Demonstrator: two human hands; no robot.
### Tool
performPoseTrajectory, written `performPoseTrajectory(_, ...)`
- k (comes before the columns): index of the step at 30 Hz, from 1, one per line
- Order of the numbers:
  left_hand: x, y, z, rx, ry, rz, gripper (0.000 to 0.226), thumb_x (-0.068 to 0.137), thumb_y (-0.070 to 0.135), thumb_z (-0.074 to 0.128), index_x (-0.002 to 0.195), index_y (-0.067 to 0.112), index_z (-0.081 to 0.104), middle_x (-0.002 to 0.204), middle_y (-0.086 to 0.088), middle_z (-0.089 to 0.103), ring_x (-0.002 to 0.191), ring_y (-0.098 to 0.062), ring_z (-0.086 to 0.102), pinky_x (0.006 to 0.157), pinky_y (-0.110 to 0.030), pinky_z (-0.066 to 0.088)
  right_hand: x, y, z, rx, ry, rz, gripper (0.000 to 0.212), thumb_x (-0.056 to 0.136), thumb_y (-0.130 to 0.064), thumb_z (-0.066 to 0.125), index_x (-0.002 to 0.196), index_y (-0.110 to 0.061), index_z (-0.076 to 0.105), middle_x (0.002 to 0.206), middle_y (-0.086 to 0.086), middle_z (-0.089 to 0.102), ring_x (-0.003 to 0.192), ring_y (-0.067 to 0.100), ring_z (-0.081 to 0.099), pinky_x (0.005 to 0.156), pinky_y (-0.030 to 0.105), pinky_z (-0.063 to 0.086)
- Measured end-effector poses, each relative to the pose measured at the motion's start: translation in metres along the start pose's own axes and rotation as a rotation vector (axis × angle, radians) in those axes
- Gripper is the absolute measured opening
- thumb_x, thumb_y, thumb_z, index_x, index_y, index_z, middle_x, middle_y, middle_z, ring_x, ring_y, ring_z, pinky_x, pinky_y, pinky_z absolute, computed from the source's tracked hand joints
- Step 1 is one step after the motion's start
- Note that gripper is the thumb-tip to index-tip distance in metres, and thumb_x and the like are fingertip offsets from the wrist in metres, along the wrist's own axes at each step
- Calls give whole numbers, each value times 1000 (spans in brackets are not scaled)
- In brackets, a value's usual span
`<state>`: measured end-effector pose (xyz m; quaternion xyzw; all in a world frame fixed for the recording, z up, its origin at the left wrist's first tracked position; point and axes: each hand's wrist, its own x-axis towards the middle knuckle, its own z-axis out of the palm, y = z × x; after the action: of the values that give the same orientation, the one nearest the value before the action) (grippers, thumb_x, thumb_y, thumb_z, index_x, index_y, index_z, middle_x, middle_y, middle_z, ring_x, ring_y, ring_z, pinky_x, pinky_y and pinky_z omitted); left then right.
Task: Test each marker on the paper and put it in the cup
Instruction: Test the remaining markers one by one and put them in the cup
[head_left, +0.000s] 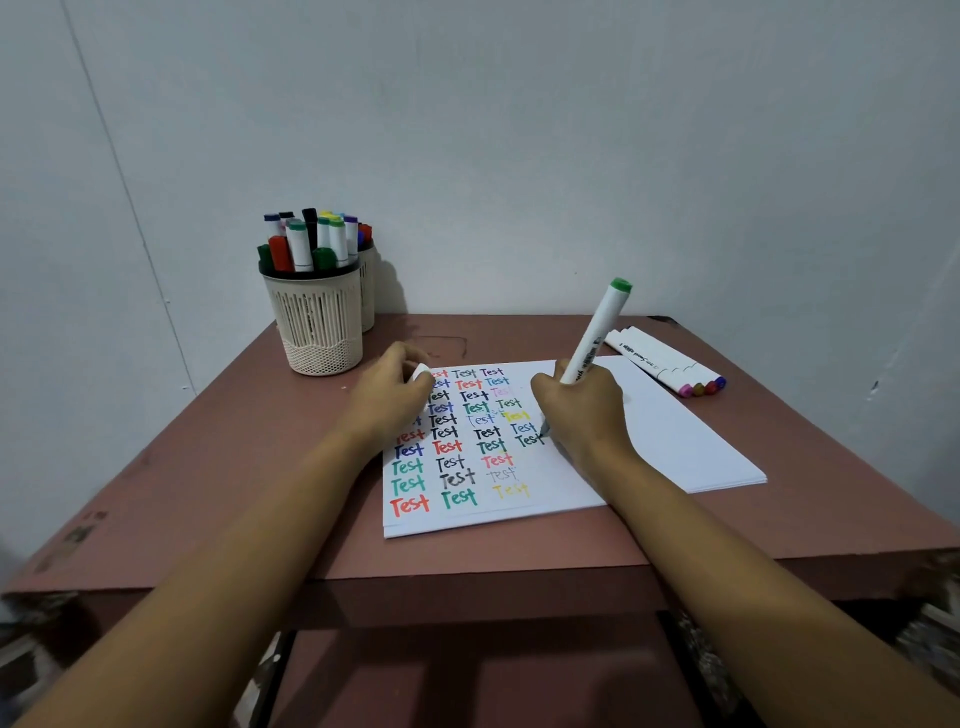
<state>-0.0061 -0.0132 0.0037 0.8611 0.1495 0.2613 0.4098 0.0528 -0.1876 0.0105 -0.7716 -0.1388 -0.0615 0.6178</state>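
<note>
Currently the right hand (582, 410) grips a white marker (597, 332) with a green end. Its tip touches the paper (675, 436) beside a dark "Test" at mid-frame. The left hand (387, 395) rests on the sheet's upper left corner, fingers curled round a small white piece, likely the cap (420, 373). Most of the job looks done: coloured words fill the sheet's left half, and the cup (322, 332) at upper left is crowded with markers. Four loose markers (670, 364) lie just beyond the paper's upper right edge on the table (234, 457), apparently still untested.
</note>
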Motion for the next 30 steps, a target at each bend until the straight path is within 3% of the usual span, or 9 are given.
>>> performPoseTrajectory(5,-4,4,-1,174,-33,129,26,93,16,46,118,10,49,103,-1,56,94,-19,53,75,-27,37,8,0,-6,284,-3,138,34,87,-10,56,61,-17,35,37,-6,40,35,11,38,41,19,24)
performPoseTrajectory(10,-8,7,0,158,-53,232,26,91,21,56,115,12,52,101,3,58,94,-12,55,78,-20,38,7,-9,-10,536,-120,194,41,89,-32,64,61,-16,39,41,-4,46,38,8,37,42,17,26)
performPoseTrajectory(13,-10,12,1,108,-61,284,19,90,21,58,108,14,59,95,8,60,89,-8,56,75,-15,38,7,-11,-10,669,-242,227,30,89,-21,60,64,-13,44,49,0,51,46,12,42,51,21,31)
performPoseTrajectory(16,-12,15,2,78,-97,333,19,90,21,58,108,17,63,93,8,62,86,-6,57,77,-19,43,5,-12,-9,788,-322,233,15,85,-6,49,70,-8,50,55,5,56,55,16,46,53,23,37)
performPoseTrajectory(20,-13,16,5,52,-154,331,25,89,23,61,114,19,62,97,-1,67,90,-13,62,83,-27,47,2,-13,-6,710,-390,171,27,89,5,44,67,-9,52,62,6,60,57,14,56,54,19,48)
performPoseTrajectory(22,-13,16,6,50,-157,325,27,88,23,62,114,16,62,101,-1,67,92,-12,62,83,-23,47,2,-13,-6,665,-397,152,29,89,5,46,64,-9,52,61,5,63,58,13,58,55,19,49)
performPoseTrajectory(25,-12,16,5,41,-162,344,19,88,22,61,105,14,65,91,8,65,80,-2,58,70,-11,42,4,-12,-6,645,-404,145,28,88,5,47,64,-9,53,63,6,63,61,15,58,56,20,49)
performPoseTrajectory(30,-14,17,6,-2,-186,376,16,90,25,58,103,18,66,81,16,62,73,2,56,69,-17,42,2,-9,-5,532,-468,125,18,89,-1,56,74,-11,59,70,3,63,63,13,58,54,22,45)
